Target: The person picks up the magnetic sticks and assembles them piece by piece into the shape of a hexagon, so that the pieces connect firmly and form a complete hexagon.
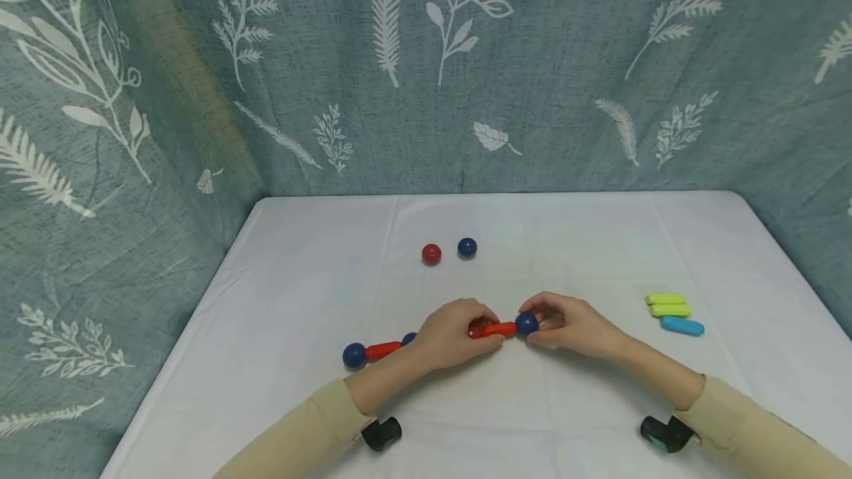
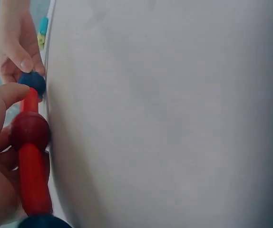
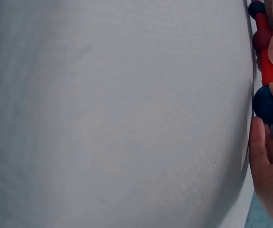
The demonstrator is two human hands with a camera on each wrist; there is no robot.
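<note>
My left hand (image 1: 455,335) grips a chain of balls and rods near its dark red ball (image 2: 30,131), with the thumb lying along a red rod (image 1: 499,329). My right hand (image 1: 566,325) pinches the blue ball (image 1: 526,324) at the chain's right end, which meets that rod. A second red rod (image 2: 34,178) runs from the dark red ball to another blue ball (image 2: 43,222). Further left, partly behind the left forearm, come one more red rod (image 1: 382,350) and an end blue ball (image 1: 354,355). The left hand hides the chain's middle in the head view.
On the white table (image 1: 319,257), a loose red ball (image 1: 431,254) and a loose blue ball (image 1: 467,248) lie beyond the hands. Two yellow-green rods (image 1: 668,304) and a blue rod (image 1: 682,326) lie at the right. A patterned curtain (image 1: 413,124) hangs behind.
</note>
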